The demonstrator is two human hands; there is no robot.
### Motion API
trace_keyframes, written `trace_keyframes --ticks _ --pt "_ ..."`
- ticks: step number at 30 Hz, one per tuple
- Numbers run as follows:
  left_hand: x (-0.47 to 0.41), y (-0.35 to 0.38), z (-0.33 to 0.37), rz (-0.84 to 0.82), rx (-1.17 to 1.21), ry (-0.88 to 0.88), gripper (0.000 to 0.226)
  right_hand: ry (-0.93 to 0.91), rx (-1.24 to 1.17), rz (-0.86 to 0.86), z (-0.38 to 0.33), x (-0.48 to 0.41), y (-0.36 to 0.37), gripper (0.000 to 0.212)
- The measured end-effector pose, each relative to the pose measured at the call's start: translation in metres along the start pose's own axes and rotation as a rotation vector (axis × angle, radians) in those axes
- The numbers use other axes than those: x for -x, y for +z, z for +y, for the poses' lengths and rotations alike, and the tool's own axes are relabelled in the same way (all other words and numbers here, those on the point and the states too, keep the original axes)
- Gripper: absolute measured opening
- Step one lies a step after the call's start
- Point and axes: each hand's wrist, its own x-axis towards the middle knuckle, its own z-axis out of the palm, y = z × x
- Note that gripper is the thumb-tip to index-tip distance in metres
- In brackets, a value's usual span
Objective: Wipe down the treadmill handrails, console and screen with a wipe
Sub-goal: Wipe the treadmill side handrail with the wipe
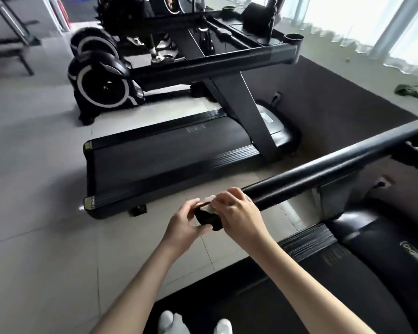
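Note:
A black padded handrail (pixel 323 172) of the treadmill I stand on runs from the lower middle up to the right edge. At its near end, my right hand (pixel 237 210) is closed over a white wipe (pixel 210 201) pressed on the rail; only a small bit of the wipe shows. My left hand (pixel 184 225) cups the rail's black end cap (pixel 206 219) from the left, fingers curled around it. The console and screen of this treadmill are out of view.
A second treadmill (pixel 169 160) with its console (pixel 227 56) stands ahead on the tiled floor. Exercise bikes (pixel 101 80) stand behind it at the left. A dark mat (pixel 336 104) and curtained windows (pixel 372 25) lie to the right. My white shoes (pixel 193 325) rest on the belt.

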Motion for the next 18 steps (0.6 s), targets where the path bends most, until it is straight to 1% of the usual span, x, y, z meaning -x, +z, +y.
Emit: trace_keyframes --ticks 1,3,4,6,7,9,11,13,15,17,18 --pt "0.001 0.001 -0.001 0.013 0.008 -0.004 0.064 0.025 -0.001 0.003 0.002 -0.002 0.002 0.031" --pt "0.003 0.001 -0.001 0.019 0.034 0.000 0.056 0.080 -0.053 0.005 -0.002 -0.006 0.007 0.018" --pt "0.004 0.000 -0.001 0.016 0.058 -0.003 0.055 0.080 -0.092 -0.009 -0.007 -0.007 0.009 0.017" --pt "0.006 -0.003 0.000 -0.006 0.121 -0.013 0.055 0.009 -0.156 -0.072 -0.016 -0.004 0.012 0.030" --pt "0.007 -0.006 0.000 -0.018 0.149 -0.016 0.055 -0.037 -0.172 -0.086 -0.017 -0.003 0.011 0.032" --pt "0.007 -0.009 -0.002 -0.031 0.198 -0.030 0.054 -0.076 -0.154 -0.075 -0.011 -0.003 0.005 0.025" --pt "0.008 -0.011 -0.004 -0.034 0.241 -0.062 0.057 -0.018 -0.120 -0.076 -0.002 -0.009 0.003 0.025" --pt "0.007 -0.012 -0.007 -0.038 0.277 -0.069 0.057 0.015 -0.126 -0.111 -0.003 -0.015 0.010 0.027" --pt "0.006 -0.014 -0.010 -0.051 0.315 -0.076 0.054 -0.038 -0.182 -0.167 -0.011 -0.014 0.017 0.027" --pt "0.003 -0.016 -0.011 -0.061 0.342 -0.091 0.053 -0.127 -0.202 -0.154 -0.010 -0.011 0.018 0.023" --pt "0.002 -0.017 -0.011 -0.065 0.347 -0.094 0.050 -0.143 -0.191 -0.135 -0.005 -0.010 0.016 0.023"
